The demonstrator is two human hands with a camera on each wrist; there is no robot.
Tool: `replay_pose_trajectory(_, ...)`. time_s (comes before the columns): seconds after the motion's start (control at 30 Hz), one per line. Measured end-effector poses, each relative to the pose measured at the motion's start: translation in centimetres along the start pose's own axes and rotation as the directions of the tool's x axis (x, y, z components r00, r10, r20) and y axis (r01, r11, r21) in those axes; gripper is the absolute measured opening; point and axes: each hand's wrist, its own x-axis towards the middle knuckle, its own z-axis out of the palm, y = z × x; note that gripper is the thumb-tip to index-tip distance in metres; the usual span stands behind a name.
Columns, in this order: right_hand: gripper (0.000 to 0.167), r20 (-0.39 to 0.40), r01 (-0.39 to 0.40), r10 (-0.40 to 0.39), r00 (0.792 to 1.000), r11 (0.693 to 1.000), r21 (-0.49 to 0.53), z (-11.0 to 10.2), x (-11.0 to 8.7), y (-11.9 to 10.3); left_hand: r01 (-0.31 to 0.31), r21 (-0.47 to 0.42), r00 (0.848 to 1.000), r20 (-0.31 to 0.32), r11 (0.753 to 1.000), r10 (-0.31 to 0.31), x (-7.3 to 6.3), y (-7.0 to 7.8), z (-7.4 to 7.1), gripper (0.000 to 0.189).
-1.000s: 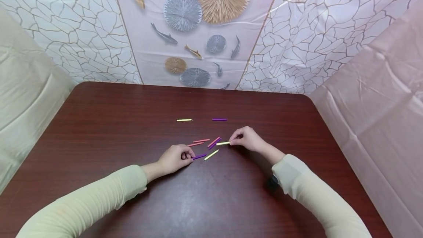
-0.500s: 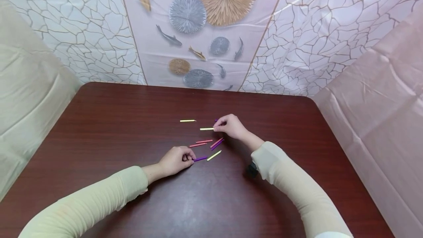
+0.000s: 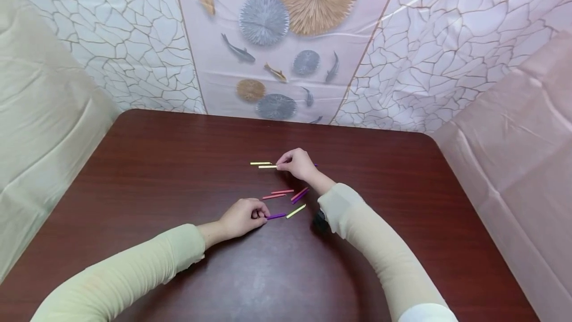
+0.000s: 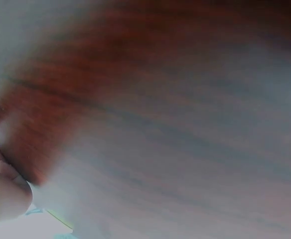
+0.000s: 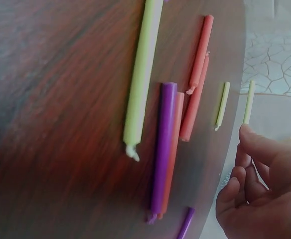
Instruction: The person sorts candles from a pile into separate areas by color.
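The held yellow candle [image 3: 267, 167] is gripped at its right end in the right hand's [image 3: 297, 164] closed pinch, left-to-right, just near of the far yellow candle [image 3: 260, 163] (almost parallel); nearer, a purple candle [image 3: 277, 216] is pinched by the left hand [image 3: 243, 218].

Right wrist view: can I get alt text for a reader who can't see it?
The right hand, at lower right, pinches a thin yellow candle. On the dark wooden table lie two other yellow candles, three red candles and some purple candles, one alongside a red.
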Motion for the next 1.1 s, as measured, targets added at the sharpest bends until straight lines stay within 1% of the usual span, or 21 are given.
replay_pose_trajectory(0.1,0.010,0.011,-0.012,0.012,1.000,1.000,-0.006,0.4,0.4,0.0,0.005,0.005,1.000,0.005,1.000,-0.005,-0.3,-0.2,-0.3,0.005)
replay_pose_trajectory(0.3,0.010,0.039,-0.031,0.033,0.999,0.999,-0.034,1.0,0.6,0.5,0.002,0.006,1.000,0.007,1.000,-0.002,-0.5,-0.2,-0.5,0.005)
replay_pose_trajectory(0.5,0.008,0.049,-0.004,0.007,0.999,0.998,-0.060,1.8,0.7,0.7,-0.003,0.006,1.000,0.004,1.000,0.003,-0.6,-0.2,-0.7,0.005)
replay_pose_trajectory(0.6,0.009,0.047,0.008,-0.006,0.999,0.999,-0.046,1.9,0.9,0.7,0.001,0.007,1.000,0.003,1.000,-0.001,-0.8,-0.4,-0.8,0.005)
replay_pose_trajectory(0.8,0.013,0.040,0.004,-0.004,0.999,1.000,0.001,0.8,0.4,0.9,-0.008,0.005,1.000,0.007,1.000,0.008,-0.5,-0.3,-0.6,0.005)
replay_pose_trajectory(0.9,0.013,0.030,0.023,-0.024,0.999,0.999,0.036,0.1,-0.1,0.9,-0.009,0.000,1.000,0.008,1.000,0.009,-0.5,-0.4,-0.6,0.005)
replay_pose_trajectory(1.0,0.012,0.038,0.050,-0.054,0.998,0.995,0.087,-0.6,-1.1,1.0,-0.010,0.001,1.000,0.006,1.000,0.010,-0.6,-0.5,-0.7,0.005)
replay_pose_trajectory(1.1,0.012,0.067,0.074,-0.083,0.994,0.989,0.131,-1.4,-2.3,1.2,-0.004,0.001,1.000,0.007,1.000,0.004,-0.7,-0.5,-0.7,0.005)
